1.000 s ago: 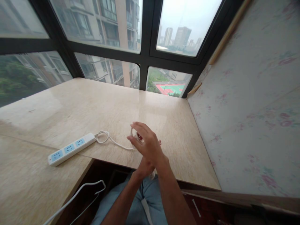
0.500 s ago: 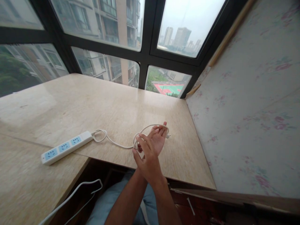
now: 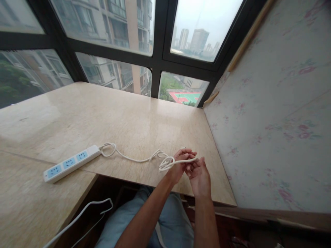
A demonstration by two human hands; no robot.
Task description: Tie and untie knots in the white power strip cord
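Observation:
A white power strip (image 3: 71, 163) with blue sockets lies on the left of the tabletop. Its white power cord (image 3: 134, 160) runs right in loose loops to my hands. Palm up, with fingers curled, my left hand (image 3: 179, 167) has the looped cord lying across it. Close against its right side, my right hand (image 3: 200, 177) has bent fingers at the cord where it crosses over. The fingers of both hands overlap, so the exact grip is partly hidden. Just beyond the left fingertips a small pale end shows; I cannot make out whether it is the plug.
The beige tabletop (image 3: 116, 117) reaches back to dark-framed windows (image 3: 155, 65). A flowered wall (image 3: 271, 131) bounds it on the right. Another white cable (image 3: 85, 208) hangs below the front edge at left, near my legs (image 3: 124, 213).
My right hand has uncrossed from over my left and moved right. My left hand has shifted right and turned. The cord's loops have slid right, now bunched at the left wrist.

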